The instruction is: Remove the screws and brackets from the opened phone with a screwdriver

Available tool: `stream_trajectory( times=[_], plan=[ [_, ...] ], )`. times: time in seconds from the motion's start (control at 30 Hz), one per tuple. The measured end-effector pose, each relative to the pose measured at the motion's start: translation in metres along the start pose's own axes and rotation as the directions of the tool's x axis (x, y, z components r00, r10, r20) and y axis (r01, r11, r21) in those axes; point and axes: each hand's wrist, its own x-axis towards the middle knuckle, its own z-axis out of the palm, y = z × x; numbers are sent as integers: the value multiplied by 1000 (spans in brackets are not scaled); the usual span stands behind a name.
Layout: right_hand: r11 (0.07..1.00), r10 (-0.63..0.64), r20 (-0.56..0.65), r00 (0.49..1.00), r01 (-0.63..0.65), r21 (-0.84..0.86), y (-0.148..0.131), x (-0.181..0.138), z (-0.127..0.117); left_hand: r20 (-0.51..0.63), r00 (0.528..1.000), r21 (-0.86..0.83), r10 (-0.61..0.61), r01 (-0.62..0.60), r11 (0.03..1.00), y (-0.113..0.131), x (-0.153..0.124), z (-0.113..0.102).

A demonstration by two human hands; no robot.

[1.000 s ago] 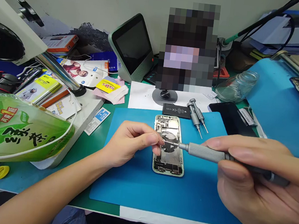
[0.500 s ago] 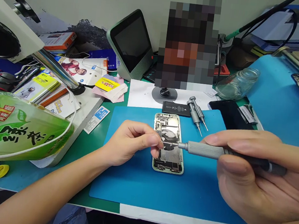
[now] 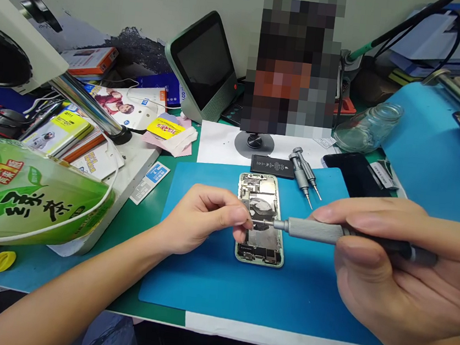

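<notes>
My right hand (image 3: 401, 269) grips a grey precision screwdriver (image 3: 315, 230), held level with its bit pointing left. The thumb and fingers of my left hand (image 3: 212, 220) are pinched at the tip of that bit. Whether a small screw is between those fingertips is hidden. Below and behind the bit, an opened phone (image 3: 261, 237) with a pale green frame lies on the blue mat (image 3: 208, 286), its inner parts exposed. My left fingertips cover part of its left edge from this angle. At its top end lies a black phone battery (image 3: 272, 167).
Two more screwdrivers (image 3: 305, 175) lie beyond the phone, near a dark phone (image 3: 352, 172) and a tilted glass jar (image 3: 372, 128). At left stand a green tea bottle (image 3: 40, 195) and a microscope post (image 3: 92, 107). A smart display (image 3: 203, 64) is at the back.
The view has shifted very slightly. Both hands keep nearly the same pose, with the bit still at my left fingertips.
</notes>
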Motion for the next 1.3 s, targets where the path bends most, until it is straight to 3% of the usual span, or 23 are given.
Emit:
stream_trajectory(
  times=[0.2,0.33,0.5,0.7,0.9,1.3],
  plan=[
    [999,-25,9,1000,24,21,1,3,1,-37,999,82,-26,29,996,3,1,2],
    [997,79,8,997,-79,-24,-5,4,1,-66,998,162,-12,22,987,3,0,4],
    [980,195,17,981,-194,-46,-10,6,2,-106,992,304,73,-37,952,2,-2,7],
    [953,301,28,953,-302,20,-10,2,9,-151,965,532,216,-105,840,-1,-4,11],
    [942,323,26,946,-324,92,-9,-2,14,-202,956,563,212,-63,824,-2,-2,12],
    [967,256,-68,964,-254,30,-4,-1,17,-226,954,541,199,-47,840,-4,-3,16]
  ],
)
